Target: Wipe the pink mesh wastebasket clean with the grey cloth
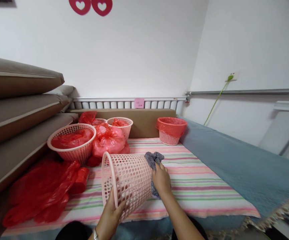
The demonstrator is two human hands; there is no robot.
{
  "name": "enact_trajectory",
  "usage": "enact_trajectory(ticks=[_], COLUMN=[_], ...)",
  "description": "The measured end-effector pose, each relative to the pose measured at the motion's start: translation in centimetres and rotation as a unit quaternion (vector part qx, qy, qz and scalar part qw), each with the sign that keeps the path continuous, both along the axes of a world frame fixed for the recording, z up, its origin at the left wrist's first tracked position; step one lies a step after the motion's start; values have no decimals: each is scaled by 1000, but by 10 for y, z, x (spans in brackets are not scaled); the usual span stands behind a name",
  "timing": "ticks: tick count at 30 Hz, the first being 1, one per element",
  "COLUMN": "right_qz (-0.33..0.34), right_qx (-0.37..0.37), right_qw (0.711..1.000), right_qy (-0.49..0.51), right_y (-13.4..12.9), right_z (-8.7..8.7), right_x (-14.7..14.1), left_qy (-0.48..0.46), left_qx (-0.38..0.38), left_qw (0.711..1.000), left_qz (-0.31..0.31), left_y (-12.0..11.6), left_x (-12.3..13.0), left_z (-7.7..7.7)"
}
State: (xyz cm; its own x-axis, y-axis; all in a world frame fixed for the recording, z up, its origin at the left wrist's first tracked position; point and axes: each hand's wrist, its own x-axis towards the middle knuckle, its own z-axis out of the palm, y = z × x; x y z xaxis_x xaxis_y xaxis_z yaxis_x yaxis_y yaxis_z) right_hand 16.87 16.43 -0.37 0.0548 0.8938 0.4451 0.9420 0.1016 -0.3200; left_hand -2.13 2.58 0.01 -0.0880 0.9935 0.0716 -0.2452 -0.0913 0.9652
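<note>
A pale pink perforated plastic basket (134,176) lies tipped on its side in front of me, its rim facing left and its base to the right. My left hand (110,213) grips the rim from below, fingers inside and outside the wall. Against the base, my right hand (161,180) presses a grey cloth (154,158), its fingers closed over it. Part of the cloth is hidden behind the hand and wrist.
Baskets with red plastic bags stand at left, the nearest being a pink basket (71,153). Loose red bags (41,193) lie beside stacked cushions (21,106). A red-lined basket (171,131) stands at the back right on the striped cloth (199,186).
</note>
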Motion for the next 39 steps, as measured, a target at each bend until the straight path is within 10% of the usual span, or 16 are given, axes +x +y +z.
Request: enact_trajectory(ticks=[12,20,26,39], right_qz=[8,254,284,6], right_qx=[-22,32,41,-37], right_qw=[1000,961,952,999], right_qy=[18,100,103,13], right_y=[-8,-81,-101,10], right_z=[14,68,65,16], right_x=[-7,-102,-116,-5], left_qy=[-30,79,124,-26], left_qx=[-27,21,29,1], left_qw=[999,994,985,1000], left_qz=[26,72,118,-4], left_y=[10,8,8,0], left_x=[3,-2,-3,6], left_z=[24,9,1,-16])
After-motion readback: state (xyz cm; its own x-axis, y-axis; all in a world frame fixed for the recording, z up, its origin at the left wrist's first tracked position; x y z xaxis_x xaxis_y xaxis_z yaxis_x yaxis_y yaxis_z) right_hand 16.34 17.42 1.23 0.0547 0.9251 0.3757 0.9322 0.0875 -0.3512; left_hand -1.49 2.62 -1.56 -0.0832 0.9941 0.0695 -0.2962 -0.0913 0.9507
